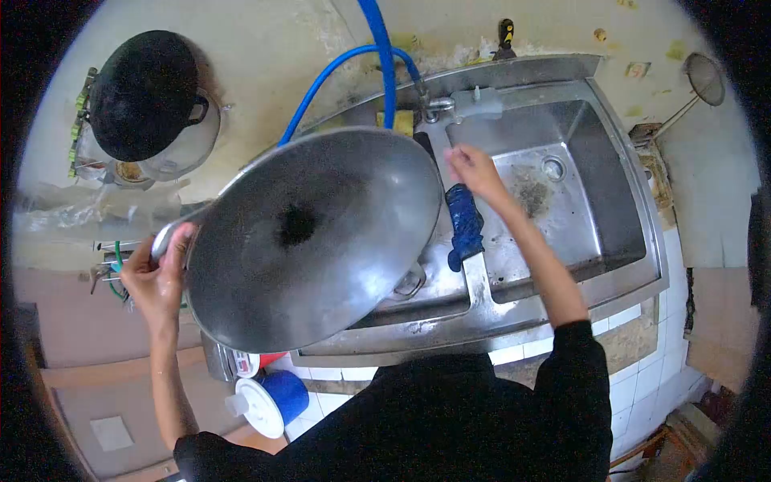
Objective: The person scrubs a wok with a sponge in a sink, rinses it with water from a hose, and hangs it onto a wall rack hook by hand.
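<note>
My left hand (161, 269) is closed around the side handle at the left rim of a large metal wok (337, 257). The wok is tilted over the left part of the sink, its inside facing me, with a dark patch at its middle. A second loop handle (411, 281) shows at its lower right. My right hand (474, 170) is above the sink divider, apart from the wok, its fingers curled together; whether anything is in them is hidden. Just below it, a dark blue cloth (464, 225) is draped over the divider.
The faucet (438, 104) stands at the back with a blue hose (333, 68). A yellow sponge (396, 120) lies near it. The right basin (562, 241) has dark residue by its drain. A black wok (144, 96) hangs at upper left; a strainer (705, 79) hangs right. A blue bucket (287, 394) sits below.
</note>
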### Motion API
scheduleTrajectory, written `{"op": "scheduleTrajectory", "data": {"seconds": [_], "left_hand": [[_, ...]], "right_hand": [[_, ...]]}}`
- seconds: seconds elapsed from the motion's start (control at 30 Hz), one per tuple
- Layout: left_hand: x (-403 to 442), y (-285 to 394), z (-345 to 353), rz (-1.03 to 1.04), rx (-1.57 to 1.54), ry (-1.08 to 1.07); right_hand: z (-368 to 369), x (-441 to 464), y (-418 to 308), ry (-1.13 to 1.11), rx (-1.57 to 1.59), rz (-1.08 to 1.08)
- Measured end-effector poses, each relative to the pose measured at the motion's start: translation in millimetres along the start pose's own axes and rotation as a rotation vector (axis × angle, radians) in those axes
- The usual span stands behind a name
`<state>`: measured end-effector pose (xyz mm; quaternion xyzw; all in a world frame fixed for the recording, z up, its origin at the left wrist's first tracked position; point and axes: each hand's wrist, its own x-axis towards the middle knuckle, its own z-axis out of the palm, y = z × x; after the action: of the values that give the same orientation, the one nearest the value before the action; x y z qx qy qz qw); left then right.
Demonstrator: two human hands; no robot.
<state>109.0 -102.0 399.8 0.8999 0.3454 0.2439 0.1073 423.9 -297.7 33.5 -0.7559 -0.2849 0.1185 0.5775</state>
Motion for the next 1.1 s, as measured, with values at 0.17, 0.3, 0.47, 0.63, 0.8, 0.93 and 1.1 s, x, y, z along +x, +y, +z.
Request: {"op": "scheduleTrajectory", "data": {"seconds": [0.17, 0.3, 0.47, 0.63, 0.8, 0.93, 1.1], "left_hand": [[15, -5, -4, 0.045, -0.077, 0.17], [17, -5, -16, -0.081, -0.024, 0.254], [10, -28, -41, -0.085, 0.005, 0.306], [4, -87, -85, -0.249, -0.064, 0.465], [-10, -128, -104, -0.069, -0.319, 0.457], [-22, -176, -92, -0.113, -0.491, 0.386], [-52, -199, -53, -0.51, -0.937, 0.228]], "right_hand": [[139, -149, 165, -0.742, 0.014, 0.303], [200, -189, 101, -0.463, -0.212, 0.577], [228, -198, 104, -0.064, 0.267, 1.007], [170, -166, 74, 0.043, 0.138, 0.786], [74, -117, 10, 0.392, -0.002, 0.348], [5, -100, -36, 0.386, -0.166, 0.352], [-62, -87, -45, 0.306, -0.337, 0.288]]}}
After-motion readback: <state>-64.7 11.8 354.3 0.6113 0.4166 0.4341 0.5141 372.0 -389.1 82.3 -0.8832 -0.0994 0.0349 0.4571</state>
